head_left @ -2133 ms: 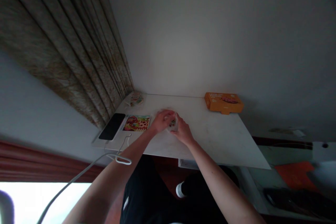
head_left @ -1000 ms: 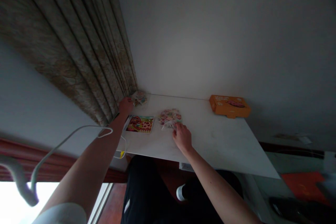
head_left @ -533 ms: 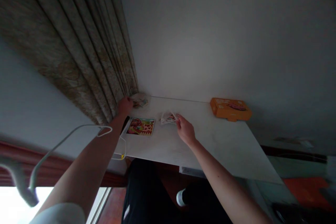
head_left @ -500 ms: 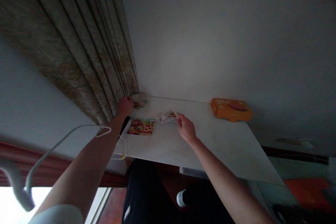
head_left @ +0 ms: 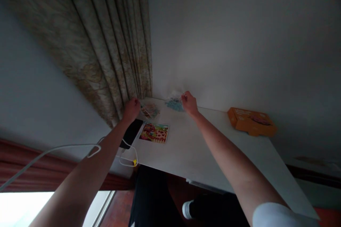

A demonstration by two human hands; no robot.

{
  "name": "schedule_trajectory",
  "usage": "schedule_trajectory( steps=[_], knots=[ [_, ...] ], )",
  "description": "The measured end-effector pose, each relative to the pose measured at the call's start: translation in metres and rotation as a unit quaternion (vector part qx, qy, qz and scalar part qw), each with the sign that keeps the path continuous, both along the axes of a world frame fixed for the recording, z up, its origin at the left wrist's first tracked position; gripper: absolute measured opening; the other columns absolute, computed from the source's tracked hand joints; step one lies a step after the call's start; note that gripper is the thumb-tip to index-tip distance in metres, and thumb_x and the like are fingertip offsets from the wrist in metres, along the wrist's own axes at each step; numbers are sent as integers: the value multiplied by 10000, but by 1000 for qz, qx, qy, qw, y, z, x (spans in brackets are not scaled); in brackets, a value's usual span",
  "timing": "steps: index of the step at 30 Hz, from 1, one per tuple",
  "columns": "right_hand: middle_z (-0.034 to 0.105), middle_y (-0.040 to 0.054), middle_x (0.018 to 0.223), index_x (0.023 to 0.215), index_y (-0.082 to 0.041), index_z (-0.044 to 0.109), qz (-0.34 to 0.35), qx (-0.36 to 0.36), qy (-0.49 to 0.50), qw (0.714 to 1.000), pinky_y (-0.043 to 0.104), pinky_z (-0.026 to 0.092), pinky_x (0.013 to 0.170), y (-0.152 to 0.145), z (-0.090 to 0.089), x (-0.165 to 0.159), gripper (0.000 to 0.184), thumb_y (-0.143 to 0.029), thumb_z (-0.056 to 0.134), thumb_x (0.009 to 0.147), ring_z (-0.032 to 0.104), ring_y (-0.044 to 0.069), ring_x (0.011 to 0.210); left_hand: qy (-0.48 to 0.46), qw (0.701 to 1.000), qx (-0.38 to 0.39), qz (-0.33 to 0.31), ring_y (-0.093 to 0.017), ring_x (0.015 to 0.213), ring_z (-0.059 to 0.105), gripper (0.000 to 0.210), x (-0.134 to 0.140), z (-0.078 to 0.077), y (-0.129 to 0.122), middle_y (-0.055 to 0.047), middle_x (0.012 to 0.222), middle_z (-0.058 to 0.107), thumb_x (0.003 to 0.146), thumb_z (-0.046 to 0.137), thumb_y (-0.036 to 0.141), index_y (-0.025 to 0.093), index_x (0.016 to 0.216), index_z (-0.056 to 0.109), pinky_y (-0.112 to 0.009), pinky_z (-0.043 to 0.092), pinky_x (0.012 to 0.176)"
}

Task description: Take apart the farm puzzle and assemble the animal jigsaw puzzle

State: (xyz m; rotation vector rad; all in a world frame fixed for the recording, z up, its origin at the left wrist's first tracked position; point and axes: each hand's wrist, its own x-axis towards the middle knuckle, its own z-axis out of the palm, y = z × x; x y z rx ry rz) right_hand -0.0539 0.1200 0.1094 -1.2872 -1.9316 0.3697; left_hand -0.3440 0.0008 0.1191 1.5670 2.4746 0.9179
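Observation:
My left hand (head_left: 132, 109) is closed at the near-left edge of a clear plastic bag (head_left: 149, 110) of small multicoloured pieces, by the curtain. The bag rests on the white table. Toward the back edge, my right hand (head_left: 189, 103) pinches a second clear bag (head_left: 174, 104), whose contents look light blue. In front of the two bags lies a colourful picture card (head_left: 154, 133) with a farm-like scene. The fingertips of both hands are small and dim in view.
An orange box (head_left: 252, 121) stands at the back right of the white table (head_left: 191, 152), against the wall. A black flat device (head_left: 131, 134) lies left of the card, with a white cable (head_left: 128, 165) near it. A patterned curtain (head_left: 106, 49) hangs at the left.
My right hand has moved back toward the wall, and light-blue contents now show in the bag there. My left hand stays by its bag. The view has shifted slightly.

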Motion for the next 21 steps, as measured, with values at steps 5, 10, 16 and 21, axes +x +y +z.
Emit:
schedule_trajectory(
  steps=[5,10,16,21],
  knots=[
    [713,78,850,1021,-221,630,17,-17,40,999,288,425,725,25,-5,-74,221,-324,435,1001,653,212,784,-38,998,4,-57,-225,938,703,227,5,-2,-12,-79,988,747,1002,453,236,177,1030,670,-308,522,864],
    [742,97,956,1049,-197,662,65,-43,44,996,297,450,804,25,-18,-143,248,-283,433,1006,673,209,869,-28,996,-11,-89,-238,954,706,223,9,-3,-18,-98,1012,753,994,470,221,172,1024,686,-328,521,879],
    [758,105,1047,1109,-199,692,129,-69,33,989,296,471,861,25,-31,-166,237,-264,492,999,689,203,944,-5,996,-23,-81,-229,940,710,214,1,2,-23,-94,985,764,983,500,217,175,995,710,-307,518,871],
    [766,121,1015,1094,-197,697,66,-91,60,992,316,490,850,39,-25,-151,251,-271,473,1008,702,225,931,-20,998,-12,-58,-232,924,710,167,-6,7,-20,-71,960,776,946,563,225,186,937,725,-299,524,865]
  ],
)
